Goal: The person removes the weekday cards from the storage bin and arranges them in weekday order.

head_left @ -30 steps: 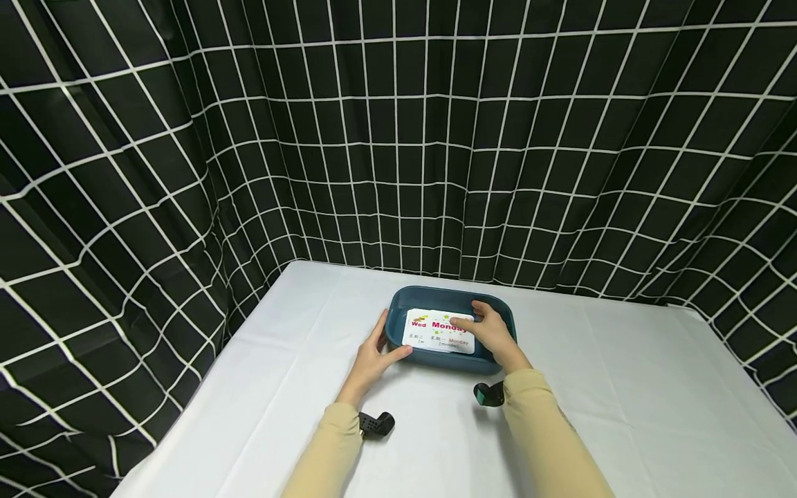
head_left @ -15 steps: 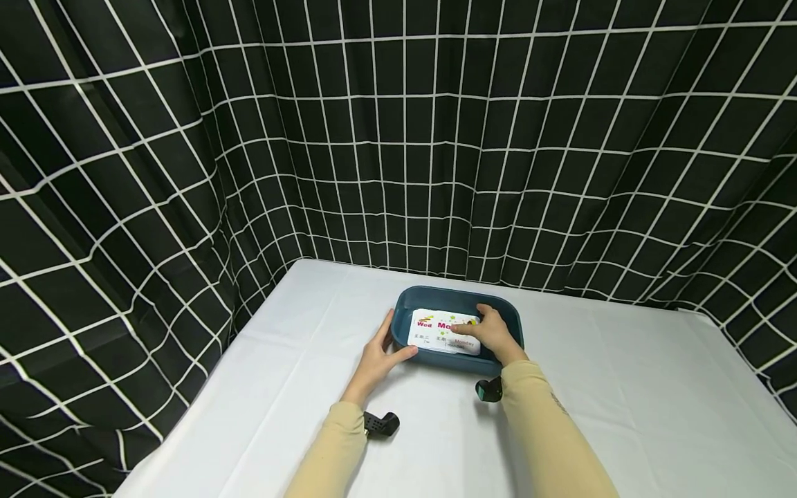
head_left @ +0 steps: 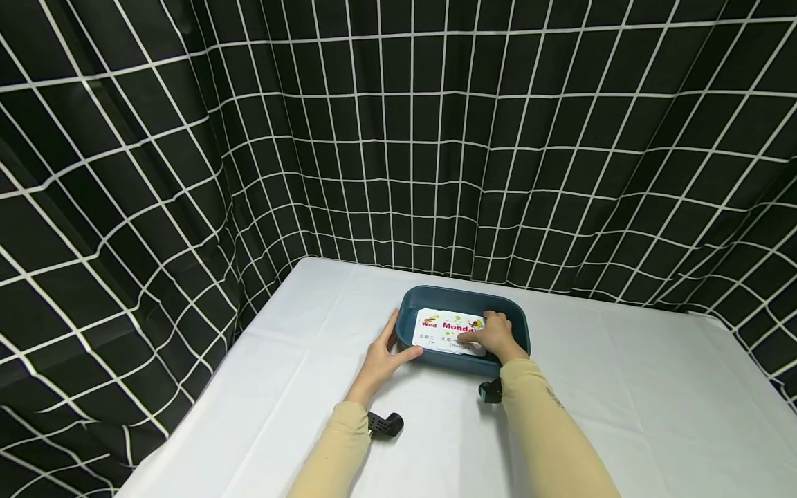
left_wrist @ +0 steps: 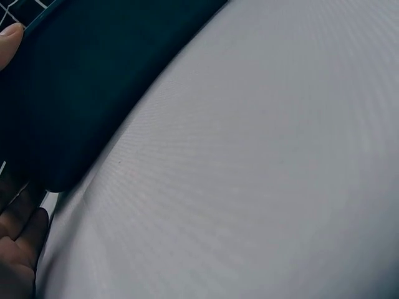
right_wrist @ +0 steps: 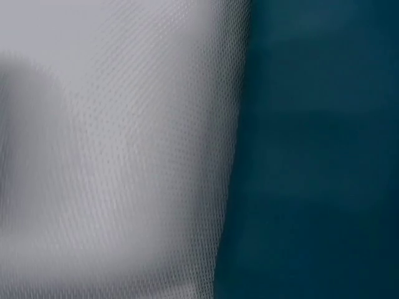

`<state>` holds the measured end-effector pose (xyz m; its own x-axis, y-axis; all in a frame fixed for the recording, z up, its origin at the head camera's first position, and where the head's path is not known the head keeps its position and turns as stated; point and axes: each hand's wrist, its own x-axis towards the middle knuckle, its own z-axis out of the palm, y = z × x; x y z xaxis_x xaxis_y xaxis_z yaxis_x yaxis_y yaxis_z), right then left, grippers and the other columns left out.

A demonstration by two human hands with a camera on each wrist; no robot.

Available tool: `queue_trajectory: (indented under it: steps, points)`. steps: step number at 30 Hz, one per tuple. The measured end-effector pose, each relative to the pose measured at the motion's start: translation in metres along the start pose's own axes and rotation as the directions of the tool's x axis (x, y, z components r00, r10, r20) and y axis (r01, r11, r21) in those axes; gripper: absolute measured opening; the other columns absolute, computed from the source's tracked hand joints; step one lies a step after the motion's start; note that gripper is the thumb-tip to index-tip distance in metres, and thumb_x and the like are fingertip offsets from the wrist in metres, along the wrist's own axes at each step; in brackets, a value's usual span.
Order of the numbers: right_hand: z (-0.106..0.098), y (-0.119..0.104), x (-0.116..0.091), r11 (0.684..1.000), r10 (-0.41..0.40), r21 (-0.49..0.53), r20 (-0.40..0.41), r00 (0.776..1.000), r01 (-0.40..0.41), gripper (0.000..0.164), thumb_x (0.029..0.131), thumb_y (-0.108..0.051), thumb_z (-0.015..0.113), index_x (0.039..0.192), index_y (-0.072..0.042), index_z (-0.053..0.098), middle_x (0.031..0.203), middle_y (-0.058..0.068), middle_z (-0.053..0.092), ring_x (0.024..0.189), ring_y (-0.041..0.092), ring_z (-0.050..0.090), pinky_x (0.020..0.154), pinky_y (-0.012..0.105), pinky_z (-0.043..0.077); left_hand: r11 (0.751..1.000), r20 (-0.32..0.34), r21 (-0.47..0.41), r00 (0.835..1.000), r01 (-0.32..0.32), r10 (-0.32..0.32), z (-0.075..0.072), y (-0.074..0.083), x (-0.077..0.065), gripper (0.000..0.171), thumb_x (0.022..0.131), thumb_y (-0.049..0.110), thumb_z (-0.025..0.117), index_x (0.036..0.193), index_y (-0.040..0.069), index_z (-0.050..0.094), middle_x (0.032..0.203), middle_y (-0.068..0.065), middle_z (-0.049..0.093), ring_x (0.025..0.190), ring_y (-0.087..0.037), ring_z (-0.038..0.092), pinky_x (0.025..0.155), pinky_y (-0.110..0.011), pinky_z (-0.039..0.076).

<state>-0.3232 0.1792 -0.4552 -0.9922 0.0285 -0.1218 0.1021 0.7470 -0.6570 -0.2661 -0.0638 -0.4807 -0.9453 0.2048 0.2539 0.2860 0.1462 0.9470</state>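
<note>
A dark blue plastic tray (head_left: 457, 297) with rounded corners sits on the white-covered table. In it lie white word cards: a "Monday" card (head_left: 453, 320) overlaps a "Wed" card (head_left: 426, 340) on its left. My left hand (head_left: 380, 360) holds the tray's near left corner, thumb on the front rim and fingers along the left side. Inside the tray, my right hand (head_left: 498, 337) grips the Monday card at its right end, thumb on its face and fingers at the right edge. The left wrist view shows the tray's outer wall (left_wrist: 93, 81) and my thumb (left_wrist: 9, 45).
White cloth (head_left: 623, 387) covers the table around the tray. Black curtains (head_left: 436, 138) with a white grid hang behind the table and at both sides. The right wrist view holds only cloth and the tray's blue wall (right_wrist: 318, 149).
My right hand's fingers have drawn in at the Monday card's right end and its thumb has moved lower, uncovering more lettering. The left hand keeps its place on the tray; the whole view shifts slightly.
</note>
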Motion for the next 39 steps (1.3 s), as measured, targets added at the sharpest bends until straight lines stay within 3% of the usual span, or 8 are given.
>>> queue_trajectory:
  steps: [15, 27, 31, 34, 39]
  points:
    - [0.004, 0.006, 0.005, 0.999, 0.037, -0.028, -0.001, 0.999, -0.037, 0.081, 0.070, -0.019, 0.080, 0.129, 0.016, 0.037, 0.123, 0.033, 0.035, 0.112, 0.042, 0.029, 0.098, 0.050, 0.031, 1.000, -0.007, -0.001, 1.000, 0.015, -0.015, 0.002, 0.000, -0.001, 0.089, 0.080, 0.020, 0.074, 0.148, 0.007, 0.019, 0.143, -0.023, 0.032, 0.129, -0.038, 0.032, 0.107, -0.044, 0.025]
    - [-0.001, 0.000, 0.004, 0.994, 0.020, -0.110, 0.049, 0.999, -0.015, 0.086, 0.067, -0.020, 0.082, 0.130, 0.016, 0.036, 0.125, 0.033, 0.036, 0.112, 0.043, 0.030, 0.098, 0.052, 0.031, 1.000, -0.011, -0.004, 1.000, -0.003, 0.003, 0.000, 0.000, 0.000, 0.089, 0.080, 0.019, 0.074, 0.148, 0.005, 0.018, 0.143, -0.023, 0.032, 0.129, -0.037, 0.032, 0.107, -0.044, 0.026]
    - [-0.003, -0.002, 0.005, 0.986, -0.003, -0.163, 0.078, 0.997, 0.015, 0.084, 0.066, -0.022, 0.082, 0.127, 0.018, 0.040, 0.121, 0.033, 0.040, 0.108, 0.044, 0.034, 0.095, 0.052, 0.033, 1.000, -0.022, -0.003, 1.000, 0.002, -0.002, 0.002, -0.017, 0.005, 0.090, 0.079, 0.020, 0.075, 0.149, 0.011, 0.019, 0.144, -0.021, 0.032, 0.129, -0.036, 0.033, 0.108, -0.043, 0.025]
    - [-0.004, -0.001, 0.005, 0.988, 0.002, -0.152, 0.084, 0.996, 0.010, 0.082, 0.065, -0.021, 0.083, 0.125, 0.018, 0.042, 0.119, 0.032, 0.041, 0.107, 0.043, 0.035, 0.093, 0.051, 0.034, 1.000, -0.036, 0.011, 0.999, 0.008, -0.008, 0.004, -0.029, 0.009, 0.090, 0.078, 0.024, 0.076, 0.149, 0.017, 0.020, 0.144, -0.017, 0.034, 0.129, -0.032, 0.035, 0.108, -0.041, 0.026]
    - [-0.005, -0.001, 0.004, 0.996, 0.031, -0.092, 0.084, 0.996, -0.024, 0.082, 0.065, -0.019, 0.084, 0.125, 0.016, 0.038, 0.120, 0.031, 0.039, 0.109, 0.041, 0.034, 0.096, 0.051, 0.034, 0.999, -0.056, 0.026, 0.998, 0.020, -0.019, 0.005, -0.035, 0.010, 0.091, 0.076, 0.031, 0.077, 0.148, 0.023, 0.023, 0.143, -0.011, 0.038, 0.128, -0.025, 0.038, 0.107, -0.035, 0.028]
